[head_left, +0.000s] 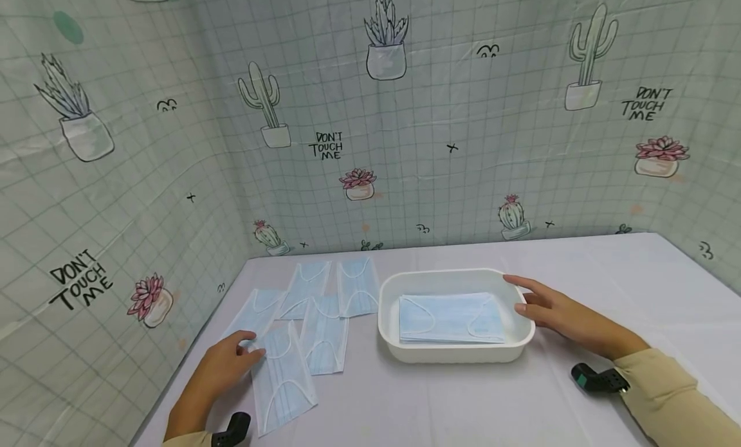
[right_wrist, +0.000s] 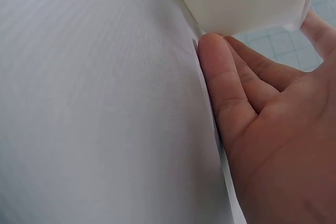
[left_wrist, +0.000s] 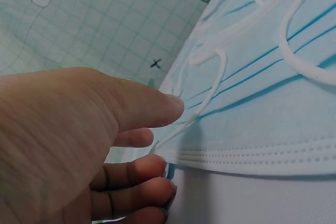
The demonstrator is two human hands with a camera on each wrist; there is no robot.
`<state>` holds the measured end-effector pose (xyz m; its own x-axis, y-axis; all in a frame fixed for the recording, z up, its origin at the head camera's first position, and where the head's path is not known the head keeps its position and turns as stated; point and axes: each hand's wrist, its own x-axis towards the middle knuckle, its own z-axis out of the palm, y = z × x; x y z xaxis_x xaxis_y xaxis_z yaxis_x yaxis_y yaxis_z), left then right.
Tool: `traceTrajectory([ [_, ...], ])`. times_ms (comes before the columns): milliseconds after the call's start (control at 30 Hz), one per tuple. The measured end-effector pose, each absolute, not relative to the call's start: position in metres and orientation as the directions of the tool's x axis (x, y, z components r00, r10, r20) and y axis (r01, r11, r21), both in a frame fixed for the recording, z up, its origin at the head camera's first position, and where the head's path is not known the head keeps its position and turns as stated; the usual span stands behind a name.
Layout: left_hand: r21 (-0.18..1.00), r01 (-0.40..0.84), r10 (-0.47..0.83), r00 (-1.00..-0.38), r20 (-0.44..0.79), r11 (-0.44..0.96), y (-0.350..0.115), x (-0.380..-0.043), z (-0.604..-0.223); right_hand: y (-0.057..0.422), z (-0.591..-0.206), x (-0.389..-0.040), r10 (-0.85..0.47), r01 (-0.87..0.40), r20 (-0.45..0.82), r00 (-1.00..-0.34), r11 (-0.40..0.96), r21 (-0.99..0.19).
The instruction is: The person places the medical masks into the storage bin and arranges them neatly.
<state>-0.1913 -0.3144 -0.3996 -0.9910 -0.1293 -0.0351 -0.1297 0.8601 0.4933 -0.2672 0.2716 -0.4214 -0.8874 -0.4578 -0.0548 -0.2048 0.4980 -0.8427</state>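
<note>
Several pale blue face masks with white ear loops lie on the table at the left. My left hand (head_left: 222,364) is over the upper left corner of the nearest mask (head_left: 283,383). In the left wrist view its thumb (left_wrist: 157,106) lies over the mask's looped end, fingertips close to the edge, with a gap between. My right hand (head_left: 556,310) rests at the right end of a white plastic basin (head_left: 457,354), thumb and forefinger spread on its rim. In the right wrist view, other fingers (right_wrist: 223,72) lie low beside its outer wall. Stacked masks (head_left: 451,315) lie inside.
Other masks (head_left: 357,286) lie behind the nearest one, some overlapping. A white cloth covers the table (head_left: 417,408). Grid-patterned curtains (head_left: 451,190) printed with cacti stand along the back and sides. A black device (head_left: 599,379) sits at each wrist.
</note>
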Motion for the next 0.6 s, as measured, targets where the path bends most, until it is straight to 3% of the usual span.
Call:
traceTrajectory([
  [400, 0.511, -0.147, -0.126, -0.989, -0.077, 0.847, -0.3085, -0.1895, -0.4028, 0.2724, -0.4246, -0.2683, -0.453, -0.193, -0.061, -0.889, 0.493, -0.848],
  [600, 0.453, -0.168, -0.142, -0.986, -0.090, 0.876, -0.3065, -0.1888, -0.4001, 0.2732, -0.4246, -0.2681, -0.450, -0.204, -0.049, -0.892, 0.497, -0.844],
])
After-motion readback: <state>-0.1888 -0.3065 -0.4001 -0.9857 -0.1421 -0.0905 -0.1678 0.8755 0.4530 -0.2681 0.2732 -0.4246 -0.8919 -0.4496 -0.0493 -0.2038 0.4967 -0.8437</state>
